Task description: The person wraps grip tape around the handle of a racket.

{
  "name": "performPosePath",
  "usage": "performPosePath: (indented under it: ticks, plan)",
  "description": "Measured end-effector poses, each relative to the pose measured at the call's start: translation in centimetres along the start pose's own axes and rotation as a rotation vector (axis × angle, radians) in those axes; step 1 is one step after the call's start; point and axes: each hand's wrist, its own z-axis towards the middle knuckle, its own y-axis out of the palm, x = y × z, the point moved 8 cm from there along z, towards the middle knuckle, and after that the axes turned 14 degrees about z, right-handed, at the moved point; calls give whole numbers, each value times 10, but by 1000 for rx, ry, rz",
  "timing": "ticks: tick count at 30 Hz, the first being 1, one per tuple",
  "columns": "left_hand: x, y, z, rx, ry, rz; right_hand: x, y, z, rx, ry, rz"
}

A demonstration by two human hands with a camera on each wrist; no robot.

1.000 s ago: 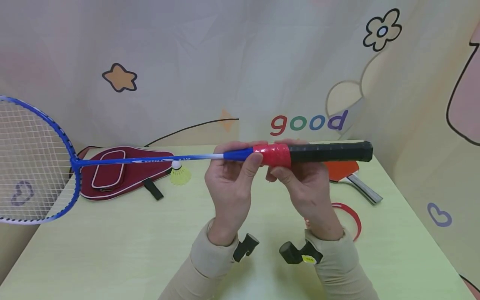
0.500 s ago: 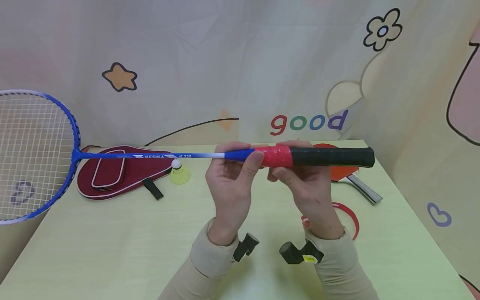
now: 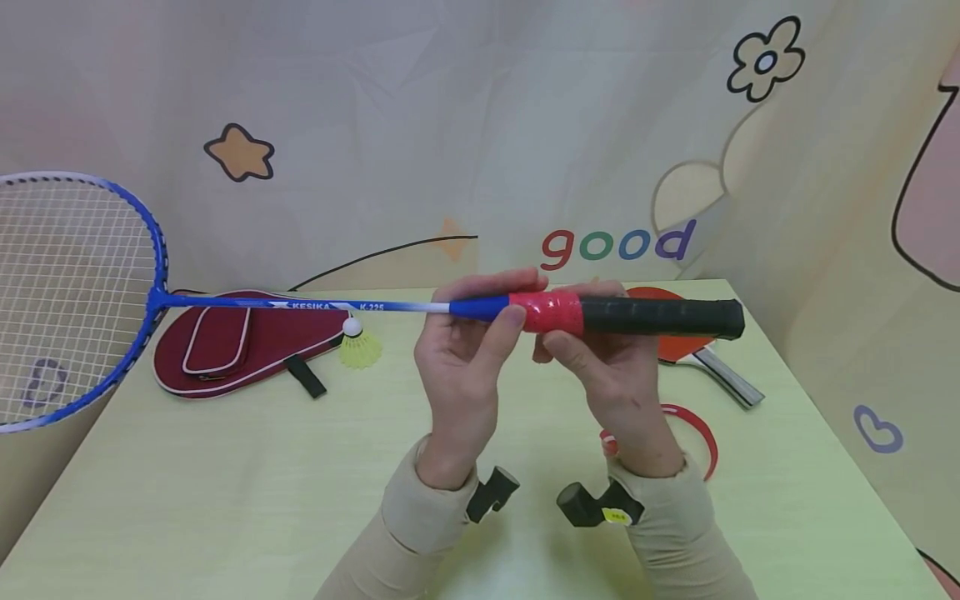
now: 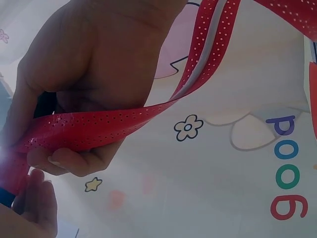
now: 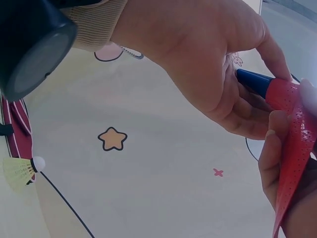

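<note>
A blue and white badminton racket is held level above the table, its strung head off to the left and partly out of frame. My left hand pinches it where the blue cone meets the red wrap, thumb on the near side. At the black handle, my right hand holds red grip tape that covers the handle's upper end. In the left wrist view the perforated tape runs through the right fingers, and its loose length trails away with a pale backing strip.
On the table, a maroon racket bag lies at back left beside a yellow shuttlecock. An orange-red table tennis bat lies at back right. A red band curves behind the right wrist.
The racket's head end has risen and shifted slightly right, and the racket has turned a little about its shaft. The left fingers now reach further along the far side. Both hands stay nearly in place.
</note>
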Motion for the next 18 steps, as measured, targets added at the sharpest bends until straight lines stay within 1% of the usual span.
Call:
performPosePath:
  ticks: [5, 9, 13, 18]
  plan:
    - [1, 3, 1, -39, 4, -61, 0, -1, 0, 2, -11, -5]
    - [2, 5, 1, -65, 8, -69, -2, -2, 1, 19, -26, -17]
    - [4, 4, 0, -56, 26, -41, -2, -3, 1, 34, -19, -41]
    - [3, 2, 0, -30, 42, 6, 0, -4, 1, 21, -2, -89]
